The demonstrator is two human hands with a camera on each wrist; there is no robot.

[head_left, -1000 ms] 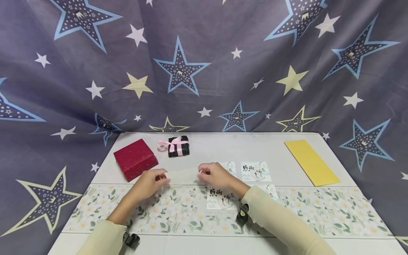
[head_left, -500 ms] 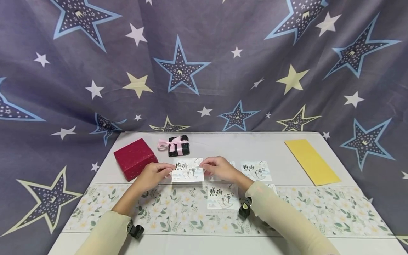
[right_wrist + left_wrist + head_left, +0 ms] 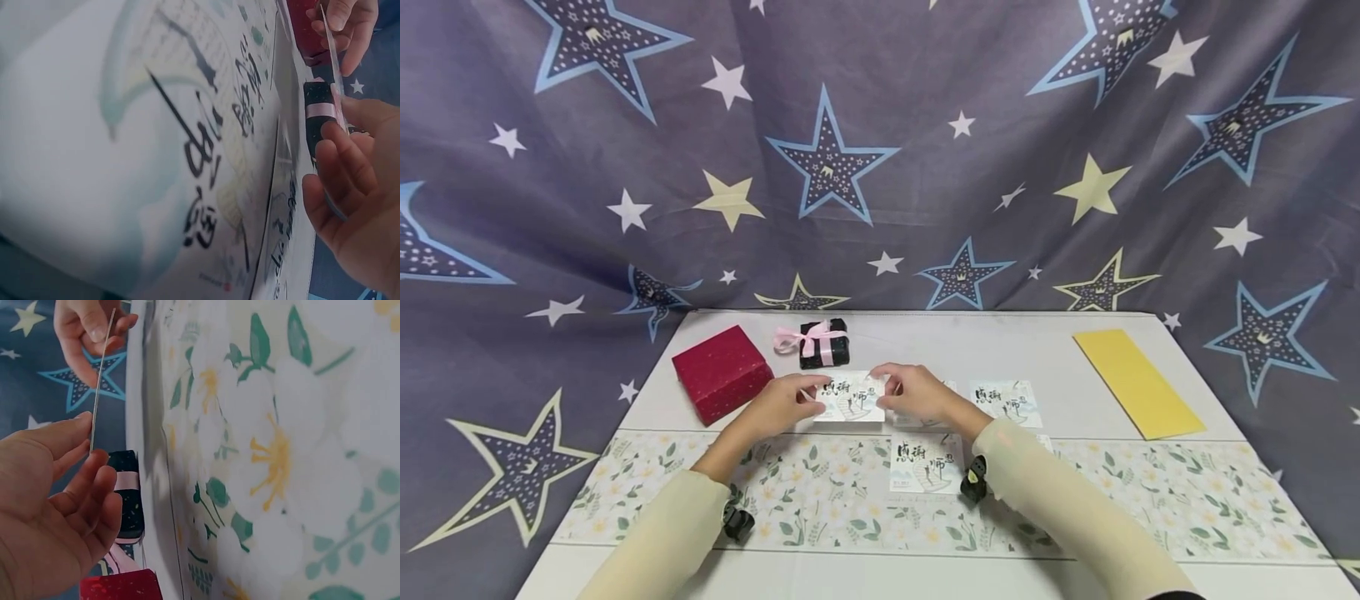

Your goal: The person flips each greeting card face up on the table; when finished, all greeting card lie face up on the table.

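Observation:
A white card with black brush lettering (image 3: 850,398) is held up between both hands in the head view. My left hand (image 3: 786,404) pinches its left edge between thumb and fingers; my right hand (image 3: 917,393) pinches the right edge. From the left wrist the card (image 3: 100,381) appears edge-on as a thin line, raised off the table. Matching cards lie flat below and right of it: one in front (image 3: 927,467), one farther right (image 3: 1003,402). Another is partly covered by my right hand, and a corner of one more shows beside the right sleeve.
A dark red box (image 3: 722,373) stands to the left. Behind the held card sits a small black gift box with pink ribbon (image 3: 824,344). A yellow envelope-like sheet (image 3: 1138,383) lies at the right. Beneath runs a white table with a floral strip (image 3: 820,500); a star-patterned cloth hangs behind.
The card has turned from a pale, tilted sheet to show its lettered face. My left hand has shifted slightly right along with it. Both hands keep their pinch.

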